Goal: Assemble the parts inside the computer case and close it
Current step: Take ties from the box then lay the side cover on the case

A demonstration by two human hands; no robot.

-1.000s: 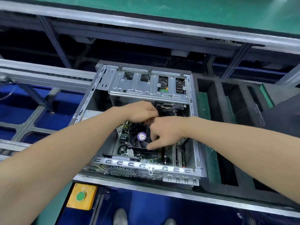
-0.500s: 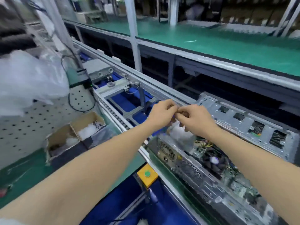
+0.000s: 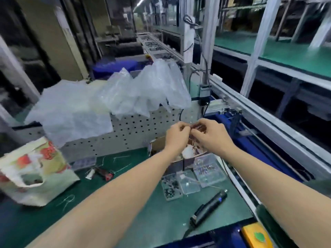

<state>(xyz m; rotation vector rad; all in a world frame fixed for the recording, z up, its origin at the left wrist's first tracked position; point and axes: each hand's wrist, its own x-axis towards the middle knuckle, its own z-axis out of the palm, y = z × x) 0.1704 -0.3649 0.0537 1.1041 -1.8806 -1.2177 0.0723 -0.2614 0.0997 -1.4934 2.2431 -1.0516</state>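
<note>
The computer case is out of view. My left hand [image 3: 176, 136] and my right hand [image 3: 210, 134] are held close together above an open cardboard box [image 3: 157, 146] at the back of the green bench. Between their fingertips both hands pinch a small clear, crinkled piece of plastic wrapping [image 3: 196, 127]; its details are blurred. White crumpled scraps [image 3: 188, 152] lie inside the box below my hands.
Clear plastic trays of screws [image 3: 208, 170] and dark small parts [image 3: 171, 187] sit in front of the box. A black electric screwdriver [image 3: 209, 205] lies at the right front. A printed bag [image 3: 34, 171] stands left, plastic bags [image 3: 143, 90] drape a perforated panel [image 3: 129, 129], conveyor rail [image 3: 250, 108] right.
My view has swung left from the open case to the side bench. Both hands left the case interior and came over the cardboard box, still pinching something small together.
</note>
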